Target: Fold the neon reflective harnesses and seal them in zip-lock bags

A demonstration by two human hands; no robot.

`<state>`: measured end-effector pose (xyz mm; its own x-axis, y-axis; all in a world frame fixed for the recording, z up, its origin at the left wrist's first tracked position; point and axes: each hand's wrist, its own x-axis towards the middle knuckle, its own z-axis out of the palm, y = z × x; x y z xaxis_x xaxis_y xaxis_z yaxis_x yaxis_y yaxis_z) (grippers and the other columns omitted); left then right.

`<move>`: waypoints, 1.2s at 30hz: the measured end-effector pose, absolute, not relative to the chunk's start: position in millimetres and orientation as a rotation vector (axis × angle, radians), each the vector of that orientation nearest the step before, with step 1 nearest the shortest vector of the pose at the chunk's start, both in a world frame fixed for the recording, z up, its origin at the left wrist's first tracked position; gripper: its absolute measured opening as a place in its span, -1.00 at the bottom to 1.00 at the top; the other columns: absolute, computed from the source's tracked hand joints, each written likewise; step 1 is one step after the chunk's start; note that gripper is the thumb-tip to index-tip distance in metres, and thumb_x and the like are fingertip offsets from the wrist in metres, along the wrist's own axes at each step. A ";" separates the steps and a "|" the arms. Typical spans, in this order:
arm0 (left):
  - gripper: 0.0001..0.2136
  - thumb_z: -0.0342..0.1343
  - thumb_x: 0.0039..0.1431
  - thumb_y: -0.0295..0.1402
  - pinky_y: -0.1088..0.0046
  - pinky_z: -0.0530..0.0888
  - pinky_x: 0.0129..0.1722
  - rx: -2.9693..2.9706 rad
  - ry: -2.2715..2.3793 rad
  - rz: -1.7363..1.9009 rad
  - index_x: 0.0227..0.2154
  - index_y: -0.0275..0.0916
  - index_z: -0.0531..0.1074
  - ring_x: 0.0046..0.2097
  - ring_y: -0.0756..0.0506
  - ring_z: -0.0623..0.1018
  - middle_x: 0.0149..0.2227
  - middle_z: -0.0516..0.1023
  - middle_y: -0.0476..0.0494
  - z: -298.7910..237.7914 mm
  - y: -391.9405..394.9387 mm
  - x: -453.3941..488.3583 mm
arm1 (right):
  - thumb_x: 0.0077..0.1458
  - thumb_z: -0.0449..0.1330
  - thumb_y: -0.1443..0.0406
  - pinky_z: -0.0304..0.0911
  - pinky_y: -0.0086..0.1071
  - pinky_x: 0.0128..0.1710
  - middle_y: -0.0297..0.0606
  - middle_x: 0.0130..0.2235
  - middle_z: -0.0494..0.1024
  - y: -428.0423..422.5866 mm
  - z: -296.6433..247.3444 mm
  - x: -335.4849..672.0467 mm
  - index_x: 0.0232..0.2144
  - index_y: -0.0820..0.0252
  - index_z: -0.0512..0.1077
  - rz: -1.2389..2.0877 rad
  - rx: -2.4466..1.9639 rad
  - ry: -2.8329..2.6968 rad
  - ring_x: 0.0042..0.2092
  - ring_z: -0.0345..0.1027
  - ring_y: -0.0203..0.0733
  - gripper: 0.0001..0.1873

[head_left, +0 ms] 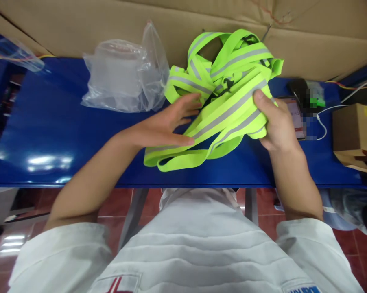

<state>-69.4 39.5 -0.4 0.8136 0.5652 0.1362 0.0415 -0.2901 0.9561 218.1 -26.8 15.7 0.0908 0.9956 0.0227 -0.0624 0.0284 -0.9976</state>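
Note:
A bundle of neon-yellow reflective straps (229, 110) with grey stripes and black buckles lies over the blue table. My right hand (276, 120) grips the folded straps at their right end, thumb on top and fingers underneath. At the bundle's left side is my left hand (177, 118), its fingers spread and the thumb stretched along a strap. The left fingers are partly over the straps, and whether they press on them is hard to make out. Loops of strap hang loosely toward the table's front edge.
A clear plastic bag (119, 77) with pale contents stands left of the straps on the blue table (64, 134). Cardboard (79, 20) lines the back. To the right lie a phone-like device (295, 116), a white cable (325, 126) and a cardboard box (351, 132).

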 end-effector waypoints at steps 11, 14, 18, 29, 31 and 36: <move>-0.46 0.51 -0.07 -0.07 0.26 0.59 -0.03 1.449 0.774 0.441 -0.07 -0.25 0.58 -0.03 -0.26 0.64 -0.18 0.66 -0.12 22.1 7.6 -31.3 | 0.19 0.31 -0.10 0.44 -0.28 -0.31 -0.38 -0.44 0.52 -42.1 22.2 200.8 -0.38 0.09 0.58 0.704 -1.301 -1.488 -0.30 0.51 -0.14 -0.59; -0.43 0.53 -0.09 -0.11 0.30 0.59 -0.06 1.359 0.737 0.382 -0.01 -0.24 0.57 -0.03 -0.25 0.64 -0.09 0.67 -0.13 14.3 0.2 -25.1 | 0.21 0.30 -0.11 0.43 -0.31 -0.34 -0.36 -0.45 0.52 -41.0 20.0 198.5 -0.42 0.11 0.56 0.688 -1.309 -1.500 -0.33 0.48 -0.16 -0.56; -0.37 0.55 -0.13 -0.19 0.22 0.58 -0.01 1.156 0.655 0.354 0.04 -0.27 0.53 -0.04 -0.22 0.64 -0.02 0.65 -0.25 -1.7 -16.8 -14.4 | 0.17 0.30 -0.15 0.46 -0.29 -0.30 -0.33 -0.43 0.53 -42.0 16.8 195.1 -0.39 0.12 0.57 0.683 -1.345 -1.504 -0.28 0.50 -0.12 -0.52; -0.45 0.47 -0.01 -0.12 0.16 0.58 0.04 1.362 0.634 0.282 0.03 -0.18 0.52 -0.02 -0.26 0.65 -0.08 0.66 -0.17 -13.4 -13.8 -25.3 | 0.10 0.34 -0.17 0.55 -0.09 -0.16 -0.18 -0.27 0.69 -35.6 4.2 193.8 -0.20 0.12 0.64 1.538 -1.226 -1.243 -0.16 0.62 0.08 -0.48; -0.45 0.45 0.03 -0.13 0.15 0.49 0.22 1.489 0.617 0.320 0.07 -0.16 0.51 0.18 -0.27 0.57 0.06 0.62 -0.17 -17.3 -10.5 -27.5 | 0.11 0.34 -0.16 0.55 -0.08 -0.14 -0.17 -0.21 0.69 -33.0 -1.7 192.1 -0.11 0.12 0.61 1.585 -1.210 -1.250 -0.15 0.62 0.06 -0.46; -0.43 0.36 0.13 -0.09 0.14 0.40 0.33 1.631 0.555 0.339 0.16 -0.19 0.45 0.26 -0.25 0.50 0.19 0.55 -0.20 -30.7 -9.7 -27.7 | 0.12 0.36 -0.14 0.49 -0.24 -0.22 -0.30 -0.13 0.65 -29.5 -12.0 191.3 0.03 -0.01 0.48 1.250 -1.299 -1.470 -0.19 0.56 -0.10 -0.44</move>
